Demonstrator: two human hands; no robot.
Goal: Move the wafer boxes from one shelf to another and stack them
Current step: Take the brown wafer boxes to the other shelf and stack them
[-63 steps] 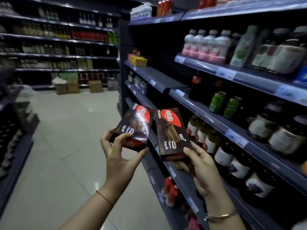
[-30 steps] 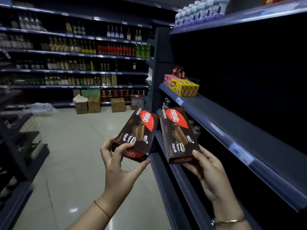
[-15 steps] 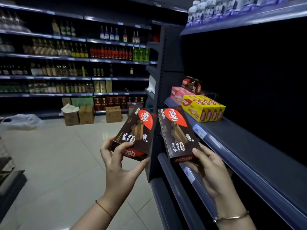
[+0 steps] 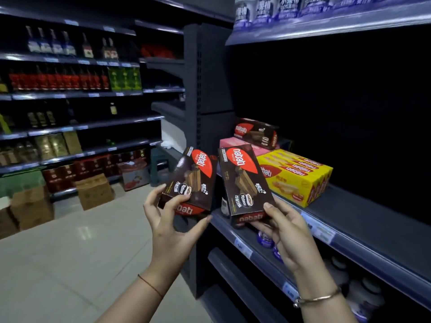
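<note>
Brown wafer box (image 4: 190, 183) mid-frame stuck up from the left hand (image 4: 172, 229), lower end pinched between thumb and curled fingers. Second brown box (image 4: 245, 183) just right of it, lower end gripped by right hand (image 4: 289, 231). Both hung in front of grey shelf (image 4: 373, 220) edge; yellow boxes (image 4: 296, 176) lay on it, right of centre.

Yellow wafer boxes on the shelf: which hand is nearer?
Right. The right hand is just below-left of the yellow wafer boxes, by the shelf edge; the left hand is farther left.
</note>
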